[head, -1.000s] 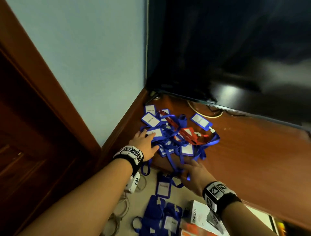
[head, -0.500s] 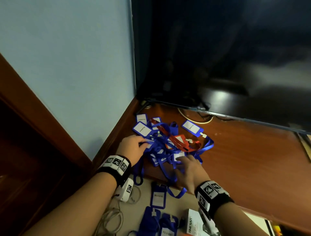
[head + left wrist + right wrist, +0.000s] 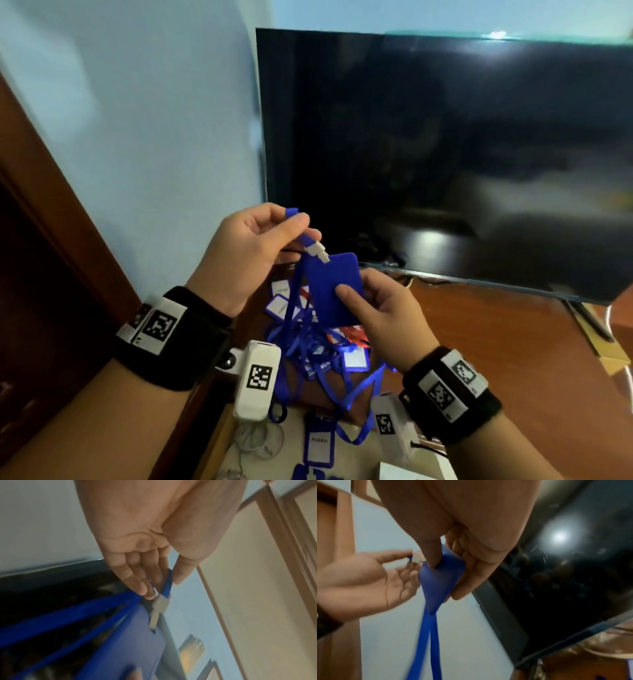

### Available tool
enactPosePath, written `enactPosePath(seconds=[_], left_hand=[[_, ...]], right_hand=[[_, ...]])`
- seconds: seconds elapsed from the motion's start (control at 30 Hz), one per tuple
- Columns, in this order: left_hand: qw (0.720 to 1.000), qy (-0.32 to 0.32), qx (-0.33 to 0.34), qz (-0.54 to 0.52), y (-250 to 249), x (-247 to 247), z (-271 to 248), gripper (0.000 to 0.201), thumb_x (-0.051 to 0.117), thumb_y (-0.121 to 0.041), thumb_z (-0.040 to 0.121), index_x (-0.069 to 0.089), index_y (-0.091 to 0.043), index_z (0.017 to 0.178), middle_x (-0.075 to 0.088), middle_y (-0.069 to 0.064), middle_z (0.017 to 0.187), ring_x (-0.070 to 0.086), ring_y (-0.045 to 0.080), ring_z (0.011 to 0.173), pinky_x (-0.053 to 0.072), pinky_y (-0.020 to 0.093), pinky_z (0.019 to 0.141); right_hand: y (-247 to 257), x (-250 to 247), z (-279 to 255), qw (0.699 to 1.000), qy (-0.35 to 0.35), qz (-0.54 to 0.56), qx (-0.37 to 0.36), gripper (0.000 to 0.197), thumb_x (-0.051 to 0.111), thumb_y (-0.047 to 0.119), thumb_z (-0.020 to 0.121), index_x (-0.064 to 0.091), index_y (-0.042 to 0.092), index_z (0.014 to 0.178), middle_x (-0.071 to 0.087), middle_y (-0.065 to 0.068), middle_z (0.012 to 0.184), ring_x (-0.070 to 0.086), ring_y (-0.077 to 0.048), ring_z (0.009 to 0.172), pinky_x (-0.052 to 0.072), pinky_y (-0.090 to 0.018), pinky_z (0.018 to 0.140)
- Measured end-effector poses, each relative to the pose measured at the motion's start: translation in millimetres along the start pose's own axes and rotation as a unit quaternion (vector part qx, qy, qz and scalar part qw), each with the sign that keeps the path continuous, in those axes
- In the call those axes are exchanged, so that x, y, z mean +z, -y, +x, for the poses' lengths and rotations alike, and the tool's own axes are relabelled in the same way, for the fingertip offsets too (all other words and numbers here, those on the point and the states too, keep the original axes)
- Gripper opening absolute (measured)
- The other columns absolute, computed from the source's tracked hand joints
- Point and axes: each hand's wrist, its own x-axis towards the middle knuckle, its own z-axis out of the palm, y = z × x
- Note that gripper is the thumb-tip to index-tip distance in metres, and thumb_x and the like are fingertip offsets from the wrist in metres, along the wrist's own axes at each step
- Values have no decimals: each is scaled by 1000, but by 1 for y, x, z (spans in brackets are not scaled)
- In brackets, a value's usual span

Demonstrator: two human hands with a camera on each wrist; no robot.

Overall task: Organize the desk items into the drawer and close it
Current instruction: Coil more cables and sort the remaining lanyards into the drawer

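Note:
A blue badge holder [image 3: 330,287] is lifted above the desk, back side toward me. My right hand [image 3: 356,294] grips its lower right part, thumb on the face. My left hand [image 3: 291,222] pinches its blue lanyard strap [image 3: 167,582] just above the white clip [image 3: 315,248]. The strap hangs down into a tangled pile of blue and red lanyards and badges [image 3: 318,346] on the wooden desk [image 3: 496,359]. In the right wrist view, my right hand's fingers [image 3: 462,588] wrap the holder [image 3: 441,574], and two strap lengths [image 3: 426,642] trail down.
The open drawer [image 3: 356,460] below the desk edge holds more blue badge holders [image 3: 318,445], white cables [image 3: 255,442] and a white box [image 3: 411,471]. A large dark TV screen [image 3: 445,154] stands at the back of the desk. A wall and wooden door frame are on the left.
Both hands have risen from the pile on the desk, lifting one blue badge holder by its body and strap. The head view has tilted upward.

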Motion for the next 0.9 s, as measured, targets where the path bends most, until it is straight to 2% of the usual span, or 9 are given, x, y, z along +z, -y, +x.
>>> enactPosePath(seconds=[0.17,0.27,0.33,0.47,0.6,0.67,0.77,0.83,0.9], left_hand=[[985,-123,-4,-124,-17,-22,9,6,63,-10,101,66,-15,98,80,8,94,75,19,82,60,27,74],[979,-191,-26,-60,4,-31,16,8,67,-12,99,63,-15,104,79,10,92,73,17,71,60,26,68],[975,-194,-88,62,34,-34,20,34,74,-22,93,55,-16,120,78,14,102,74,21,79,62,37,78],[922,-83,-104,363,60,-7,3,99,80,-24,86,16,-19,161,44,19,153,46,37,141,38,51,118],[959,165,21,228,32,46,-22,110,79,-18,74,18,-43,162,26,-8,169,26,9,155,29,43,126],[958,284,-11,48,23,64,-28,77,78,-17,79,49,-28,150,56,2,151,52,17,141,43,44,118],[957,270,-61,-82,10,81,-42,13,62,-16,102,67,-5,108,70,18,84,73,24,80,57,42,101],[968,234,-69,-59,8,84,-52,19,55,-18,107,64,-3,101,52,9,58,54,14,51,59,51,98],[971,232,-58,23,2,85,-62,22,54,-22,107,66,-4,103,55,0,56,52,12,50,61,50,86]], right_hand=[[26,-56,-22,993,-98,-70,-15,11,65,34,95,66,23,92,70,5,74,67,-13,61,55,-32,55],[38,-89,-35,986,-127,-111,8,9,62,35,100,66,27,97,67,-3,69,64,-22,49,52,-38,45],[53,-103,-41,986,-122,-109,12,11,59,32,102,66,23,101,65,-10,65,58,-25,41,47,-33,44],[85,-110,-46,994,-83,-78,0,12,58,25,103,65,16,102,64,-11,58,54,-29,38,46,-30,41],[107,-102,-41,996,-55,-65,-18,13,64,24,100,66,12,103,68,-15,64,57,-29,39,47,-30,42],[119,-102,-40,997,-59,-31,-38,16,66,21,98,66,6,104,70,-16,66,57,-28,39,48,-30,40],[126,-114,-38,989,-133,40,-50,18,66,18,98,64,0,103,71,-22,72,55,-27,38,46,-28,40],[120,-128,-38,977,-200,66,-30,15,69,17,97,67,3,101,73,-23,80,59,-29,44,50,-33,46],[105,-140,-38,966,-257,15,-3,8,72,19,92,72,13,97,76,-15,86,69,-29,61,57,-46,60]])
